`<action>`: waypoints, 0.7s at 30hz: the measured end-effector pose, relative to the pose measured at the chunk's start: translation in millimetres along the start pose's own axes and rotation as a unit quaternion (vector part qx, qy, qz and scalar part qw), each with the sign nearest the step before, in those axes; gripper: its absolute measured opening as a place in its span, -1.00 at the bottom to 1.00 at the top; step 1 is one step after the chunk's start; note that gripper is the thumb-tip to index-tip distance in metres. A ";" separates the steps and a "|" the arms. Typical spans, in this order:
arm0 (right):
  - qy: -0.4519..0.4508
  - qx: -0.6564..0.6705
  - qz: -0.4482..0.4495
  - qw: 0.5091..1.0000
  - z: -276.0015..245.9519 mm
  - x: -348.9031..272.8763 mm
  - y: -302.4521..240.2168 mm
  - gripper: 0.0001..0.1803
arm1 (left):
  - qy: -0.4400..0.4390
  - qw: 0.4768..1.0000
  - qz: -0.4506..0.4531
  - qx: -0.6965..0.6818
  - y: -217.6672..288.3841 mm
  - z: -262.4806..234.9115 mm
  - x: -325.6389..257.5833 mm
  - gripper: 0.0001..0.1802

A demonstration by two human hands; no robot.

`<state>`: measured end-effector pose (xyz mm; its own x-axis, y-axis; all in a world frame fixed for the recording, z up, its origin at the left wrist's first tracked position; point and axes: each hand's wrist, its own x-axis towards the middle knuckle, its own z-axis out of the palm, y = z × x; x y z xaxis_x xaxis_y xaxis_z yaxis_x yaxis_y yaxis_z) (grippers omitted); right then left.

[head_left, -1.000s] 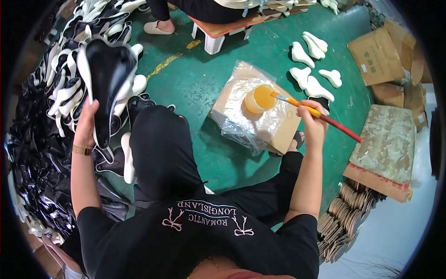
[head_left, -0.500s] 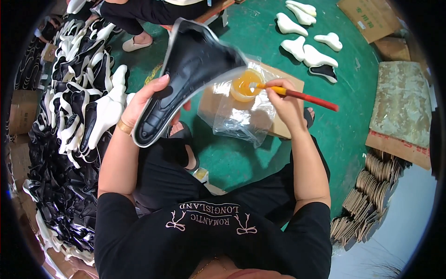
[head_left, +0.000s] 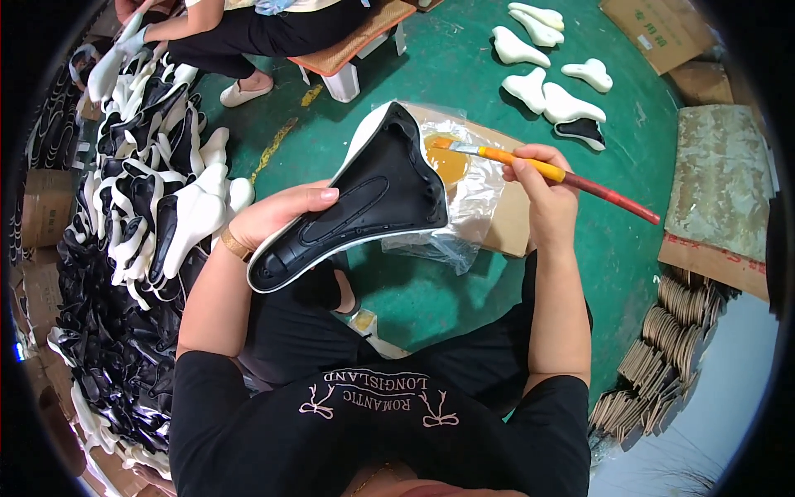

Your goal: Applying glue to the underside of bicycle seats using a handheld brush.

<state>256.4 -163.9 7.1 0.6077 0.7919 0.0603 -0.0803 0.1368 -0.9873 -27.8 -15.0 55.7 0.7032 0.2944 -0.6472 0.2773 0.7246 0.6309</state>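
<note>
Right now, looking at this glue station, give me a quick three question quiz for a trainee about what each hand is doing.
1. Which hand holds the orange and red handled brush?
2. True or false: the black saddle-shaped shell with the white rim lies flat on the green floor.
3. Where is the brush's bristle tip: A) on the shell, B) at the amber glue puddle on the clear plastic sheet, C) on the loose white shells lying further off?

Key
1. The right hand; the left hand supports the shell from beneath.
2. False; it is held up, hollow side facing the camera.
3. B.
</note>
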 end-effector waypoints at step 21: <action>-0.151 -0.240 -0.192 0.940 0.5 1.1 -19.0 -0.89 | -0.023 0.997 0.051 0.051 -4.9 -2.2 2.7 -0.41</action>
<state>258.2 -165.3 26.0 0.2608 0.8818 0.3929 0.5084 0.2205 -0.8324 -28.7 -16.4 50.0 0.7593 0.3327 -0.5593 0.2674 0.6240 0.7342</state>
